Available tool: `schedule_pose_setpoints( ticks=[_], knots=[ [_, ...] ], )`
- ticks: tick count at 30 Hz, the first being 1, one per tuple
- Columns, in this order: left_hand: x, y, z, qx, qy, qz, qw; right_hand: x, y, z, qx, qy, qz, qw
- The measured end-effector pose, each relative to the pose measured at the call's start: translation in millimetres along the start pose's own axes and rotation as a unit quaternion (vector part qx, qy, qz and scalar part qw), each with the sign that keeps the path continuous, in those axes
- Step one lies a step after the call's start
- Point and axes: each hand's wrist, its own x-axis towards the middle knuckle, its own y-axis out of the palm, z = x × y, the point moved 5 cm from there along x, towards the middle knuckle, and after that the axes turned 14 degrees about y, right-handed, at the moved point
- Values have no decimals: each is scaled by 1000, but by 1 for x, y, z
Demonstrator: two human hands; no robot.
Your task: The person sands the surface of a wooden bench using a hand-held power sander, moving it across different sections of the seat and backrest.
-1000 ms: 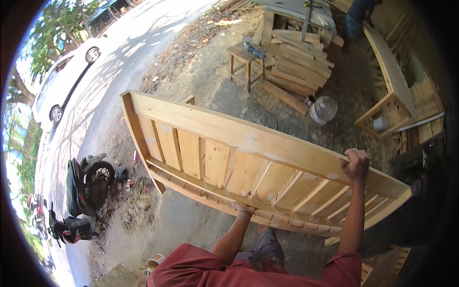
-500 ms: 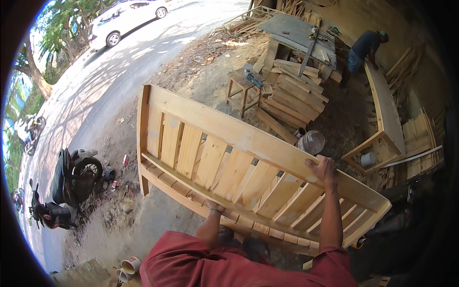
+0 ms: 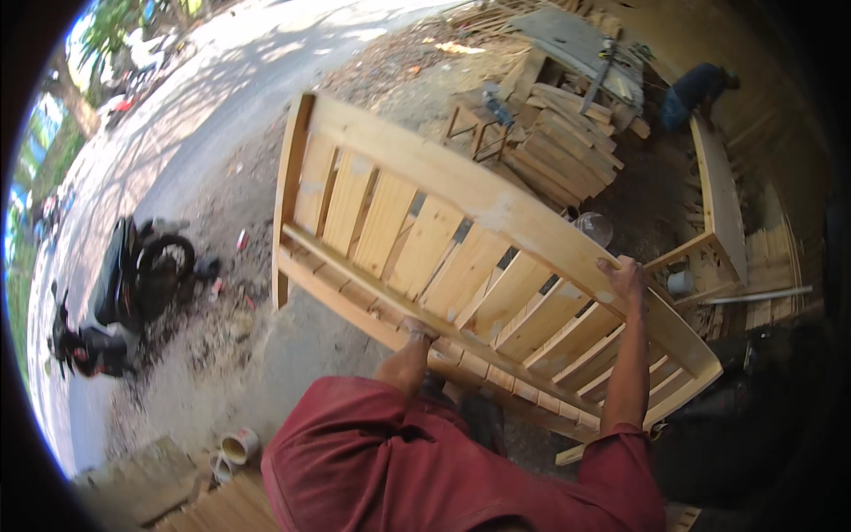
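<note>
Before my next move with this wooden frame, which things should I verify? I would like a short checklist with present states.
1. Right hand on top rail: ok, closed over its edge.
2. Left hand gripping lower rail: cannot tell, partly hidden.
3. Wooden frame resting on ground: cannot tell, underside mostly hidden.
4. Motorcycle apart from frame: ok, ground shows between.
5. Co-worker apart from frame: ok, farther off beside another wooden piece.

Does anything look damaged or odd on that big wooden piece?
Pale, chalky-looking patches mark the top rail and some slats of the wooden piece, standing out against the yellower wood around them. Whether they cover damage, I can't tell.
</note>
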Motion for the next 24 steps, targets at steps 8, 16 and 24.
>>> schedule_pose_setpoints(
  ticks=[8, 16, 24],
  knots=[
    [0, 49, -19, -66, -79, -37, 994, -16, -23, 5, -19, -21, -44, 999],
    [-4, 23, -16, -15, -54, -148, 987, -26, -28, 15, -40, 3, 0, 999],
    [2, 42, -36, -141, -54, 55, 987, 11, -20, 28, -39, -23, -33, 998]
  ],
)
